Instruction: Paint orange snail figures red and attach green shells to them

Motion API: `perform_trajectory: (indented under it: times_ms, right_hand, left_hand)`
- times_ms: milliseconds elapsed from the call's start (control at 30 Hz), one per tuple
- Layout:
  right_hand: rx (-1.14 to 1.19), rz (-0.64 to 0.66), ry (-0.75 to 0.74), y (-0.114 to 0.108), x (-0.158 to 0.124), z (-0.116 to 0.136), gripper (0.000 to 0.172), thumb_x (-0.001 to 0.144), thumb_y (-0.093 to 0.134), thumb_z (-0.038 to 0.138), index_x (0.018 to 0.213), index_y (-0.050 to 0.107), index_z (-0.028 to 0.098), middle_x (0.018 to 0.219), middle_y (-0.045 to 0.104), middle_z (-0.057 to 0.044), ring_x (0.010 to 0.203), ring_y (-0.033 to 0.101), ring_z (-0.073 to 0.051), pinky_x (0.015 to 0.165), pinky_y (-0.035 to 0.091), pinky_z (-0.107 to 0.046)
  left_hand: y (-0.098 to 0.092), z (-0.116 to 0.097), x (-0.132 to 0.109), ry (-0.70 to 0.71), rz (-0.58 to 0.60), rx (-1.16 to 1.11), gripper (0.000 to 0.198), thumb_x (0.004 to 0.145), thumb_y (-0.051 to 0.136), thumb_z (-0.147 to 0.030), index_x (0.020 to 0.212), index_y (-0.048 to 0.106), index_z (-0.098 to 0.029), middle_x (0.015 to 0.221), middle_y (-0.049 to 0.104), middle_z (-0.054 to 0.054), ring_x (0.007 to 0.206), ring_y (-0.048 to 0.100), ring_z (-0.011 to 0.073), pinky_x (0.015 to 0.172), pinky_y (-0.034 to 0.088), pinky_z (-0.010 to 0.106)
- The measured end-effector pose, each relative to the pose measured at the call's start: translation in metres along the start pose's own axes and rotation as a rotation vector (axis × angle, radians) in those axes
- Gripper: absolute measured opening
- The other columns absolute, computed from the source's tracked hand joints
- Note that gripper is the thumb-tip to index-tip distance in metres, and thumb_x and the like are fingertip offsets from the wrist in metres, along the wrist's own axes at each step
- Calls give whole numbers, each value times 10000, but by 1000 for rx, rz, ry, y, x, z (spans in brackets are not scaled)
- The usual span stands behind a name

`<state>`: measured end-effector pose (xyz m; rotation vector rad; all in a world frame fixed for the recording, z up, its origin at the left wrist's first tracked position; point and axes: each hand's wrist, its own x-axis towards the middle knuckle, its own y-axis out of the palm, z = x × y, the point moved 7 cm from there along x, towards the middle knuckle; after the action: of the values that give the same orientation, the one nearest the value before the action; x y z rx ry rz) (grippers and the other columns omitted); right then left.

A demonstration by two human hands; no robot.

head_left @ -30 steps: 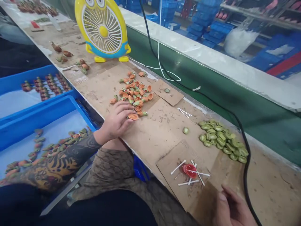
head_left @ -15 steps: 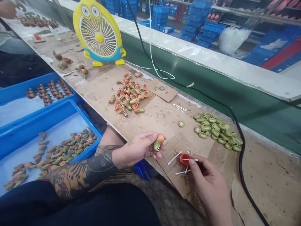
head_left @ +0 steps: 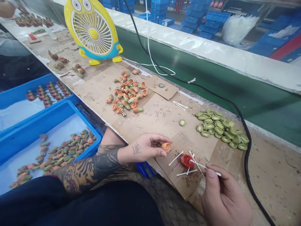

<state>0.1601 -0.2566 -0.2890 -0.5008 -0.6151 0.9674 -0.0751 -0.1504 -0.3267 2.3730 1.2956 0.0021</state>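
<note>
My left hand point(head_left: 147, 147) holds a small hollow orange figurine piece point(head_left: 166, 147) between thumb and fingers, its cupped opening turned up toward me. In my right hand point(head_left: 223, 194) a white cotton swab point(head_left: 205, 166) is pinched, its far tip over the rim of a small red pot point(head_left: 187, 160) of red liquid. Several other cotton swabs point(head_left: 176, 158) lie around the pot on a cardboard sheet. Past my left hand lies a heap of orange and green figurine pieces point(head_left: 128, 92). Farther right is a pile of green oval pieces point(head_left: 218, 127), with one single green oval point(head_left: 182, 122) apart from it.
A yellow and blue fan point(head_left: 94, 34) stands at the back left. A black cable point(head_left: 245, 157) runs along the right side of the bench. Blue trays point(head_left: 100, 138) with figurine pieces sit at my left. Spare swabs point(head_left: 180, 105) and a bottle cap point(head_left: 161, 85) lie behind. Another person's arm point(head_left: 8, 8) shows top left.
The piece in my left hand has been turned so its hollow side shows. My right hand has drawn back toward me and right, with the swab now slanting from the pot.
</note>
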Motion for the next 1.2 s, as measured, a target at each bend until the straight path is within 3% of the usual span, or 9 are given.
perform_trajectory:
  times_ms: [100, 200, 300, 433, 533, 767, 1200]
  right_hand:
    - [-14, 39, 0, 2, 1, 2, 436, 999, 607, 604, 1022, 762, 198, 983, 769, -75, 874, 697, -230, 805, 483, -322]
    - [-49, -28, 72, -4, -1, 2, 505, 990, 581, 658, 1029, 753, 186, 990, 757, -97, 891, 680, -257, 817, 476, -352]
    - [12, -64, 143, -6, -5, 10, 470, 983, 613, 631, 1045, 735, 181, 958, 739, -98, 892, 670, -271, 839, 490, -383]
    - [310, -179, 234, -4, -12, 30, 325, 958, 714, 517, 1018, 714, 198, 908, 713, -65, 823, 658, -230, 852, 507, -387]
    - [406, -114, 182, 11, -13, 51, 273, 947, 748, 468, 991, 734, 199, 884, 716, -46, 822, 667, -202, 868, 513, -365]
    - [365, 114, 43, 42, -13, 55, 236, 995, 696, 442, 1027, 748, 214, 878, 734, -25, 921, 701, -197, 897, 516, -328]
    - [181, 44, -37, 36, -9, 53, 315, 1022, 643, 496, 1015, 739, 196, 916, 754, -58, 892, 717, -210, 841, 533, -299]
  left_hand:
    - [0, 1, 4, 104, 26, 145, 443, 759, 936, -325, 1138, 774, -161, 1004, 775, 79, 909, 718, 173, 861, 584, 308]
    - [-1, -6, 6, 282, 16, 372, 328, 815, 885, -323, 1078, 786, -154, 1033, 775, 117, 927, 717, 194, 831, 587, 302]
    - [1, -10, 5, 394, 26, 509, 297, 826, 878, -348, 1036, 793, -157, 1014, 788, 130, 917, 728, 206, 824, 598, 308]
    - [-1, -5, 5, 385, 20, 456, 307, 826, 871, -372, 1003, 766, -143, 972, 792, 113, 857, 743, 193, 788, 613, 297]
    - [0, -3, 4, 405, 31, 433, 269, 842, 851, -358, 971, 755, -143, 948, 785, 102, 846, 737, 187, 788, 608, 294]
    - [2, -6, 2, 464, 51, 488, 239, 866, 832, -332, 1000, 757, -149, 964, 798, 110, 886, 735, 193, 829, 588, 296]
    - [4, -2, -1, 454, 99, 546, 256, 861, 798, -250, 1088, 772, -136, 1010, 805, 119, 885, 737, 185, 791, 591, 266]
